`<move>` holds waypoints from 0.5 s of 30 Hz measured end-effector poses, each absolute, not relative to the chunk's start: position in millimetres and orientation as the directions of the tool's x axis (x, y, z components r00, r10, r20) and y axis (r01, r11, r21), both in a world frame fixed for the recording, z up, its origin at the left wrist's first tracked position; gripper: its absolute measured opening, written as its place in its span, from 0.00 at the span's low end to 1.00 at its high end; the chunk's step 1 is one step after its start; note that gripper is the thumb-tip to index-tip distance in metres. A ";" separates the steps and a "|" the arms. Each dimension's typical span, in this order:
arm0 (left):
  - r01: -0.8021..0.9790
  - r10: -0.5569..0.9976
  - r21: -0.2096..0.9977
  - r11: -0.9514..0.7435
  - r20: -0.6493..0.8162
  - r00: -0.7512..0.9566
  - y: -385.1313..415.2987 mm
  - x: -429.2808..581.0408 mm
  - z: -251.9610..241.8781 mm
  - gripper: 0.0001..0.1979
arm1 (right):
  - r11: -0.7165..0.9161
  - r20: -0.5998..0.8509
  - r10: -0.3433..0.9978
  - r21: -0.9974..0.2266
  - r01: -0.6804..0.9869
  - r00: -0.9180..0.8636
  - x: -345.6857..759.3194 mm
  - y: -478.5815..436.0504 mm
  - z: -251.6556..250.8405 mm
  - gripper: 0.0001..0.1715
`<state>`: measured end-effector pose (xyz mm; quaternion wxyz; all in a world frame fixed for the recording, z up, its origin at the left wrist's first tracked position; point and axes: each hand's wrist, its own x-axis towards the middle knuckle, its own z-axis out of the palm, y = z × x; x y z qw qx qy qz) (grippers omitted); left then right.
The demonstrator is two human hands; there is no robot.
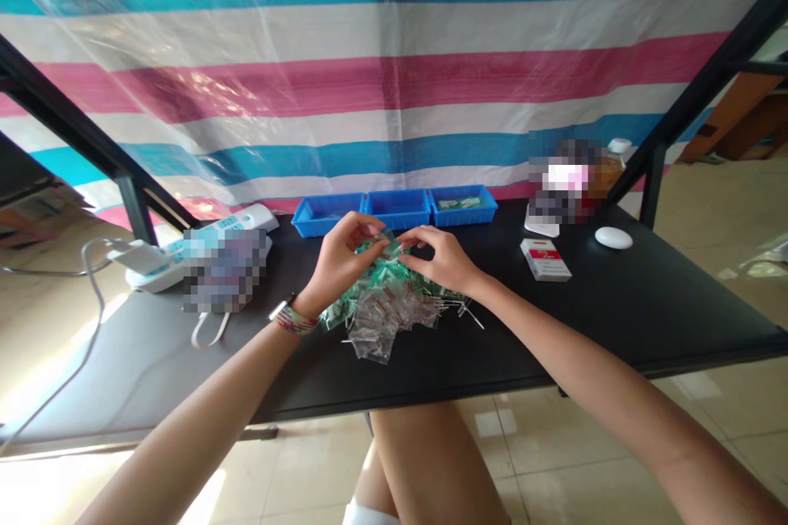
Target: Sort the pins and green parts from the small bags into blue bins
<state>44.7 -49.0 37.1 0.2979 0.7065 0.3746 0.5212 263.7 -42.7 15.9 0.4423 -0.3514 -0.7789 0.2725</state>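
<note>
Over the middle of the black table, my left hand (345, 256) and my right hand (442, 259) face each other with fingertips pinched. Between them is a small green plastic bag (390, 248), its details too small to make out. Directly beneath lies a heap of green plastic packets (338, 310). In front of these, nearer to me, clear plastic packets (373, 326) spread over the table, with thin contents hard to identify. Several thin metal rods (473, 315) stick out at the heap's right side, below my right wrist.
Behind the heap stand a left blue tray (326, 225), a middle one (399, 221) and a right one (465, 216) holding small pale-green pieces. A power strip (249, 219) with a cable lies left. Rightward are a red-and-white box (546, 262), a white oval object (614, 238) and a bottle (616, 157).
</note>
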 end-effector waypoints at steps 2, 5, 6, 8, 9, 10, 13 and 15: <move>0.125 0.860 0.856 -0.502 0.480 0.172 -52.1 48.6 37.6 0.16 | 0.555 0.451 0.810 -0.795 0.244 -0.374 260.7 -44.5 16.9 0.15; 0.049 0.877 0.884 -0.465 0.452 0.163 -56.6 54.5 38.6 0.18 | 0.491 0.394 0.830 -0.852 0.181 -0.395 257.1 -46.1 16.8 0.12; 0.036 0.881 0.889 -0.456 0.446 0.158 -57.8 56.1 39.1 0.19 | 0.482 0.388 0.832 -0.859 0.171 -0.398 256.5 -46.2 16.5 0.11; 0.013 0.888 0.897 -0.442 0.435 0.147 -59.3 58.1 40.2 0.20 | 0.476 0.386 0.833 -0.865 0.160 -0.396 256.1 -45.7 16.0 0.12; 0.006 0.891 0.899 -0.438 0.433 0.136 -59.4 58.2 40.7 0.21 | 0.475 0.389 0.835 -0.867 0.153 -0.390 256.3 -45.3 16.1 0.13; 0.006 0.893 0.900 -0.437 0.433 0.123 -59.1 57.5 41.1 0.21 | 0.475 0.395 0.836 -0.868 0.143 -0.380 256.8 -45.0 16.4 0.13; 0.063 0.903 0.902 -0.428 0.422 0.084 -56.2 51.8 41.5 0.20 | 0.498 0.442 0.841 -0.858 0.126 -0.312 259.3 -45.4 19.1 0.12; 0.113 0.918 0.913 -0.392 0.380 0.115 -54.1 47.3 41.5 0.27 | 0.560 0.513 0.817 -0.815 0.149 -0.263 261.8 -47.0 21.7 0.10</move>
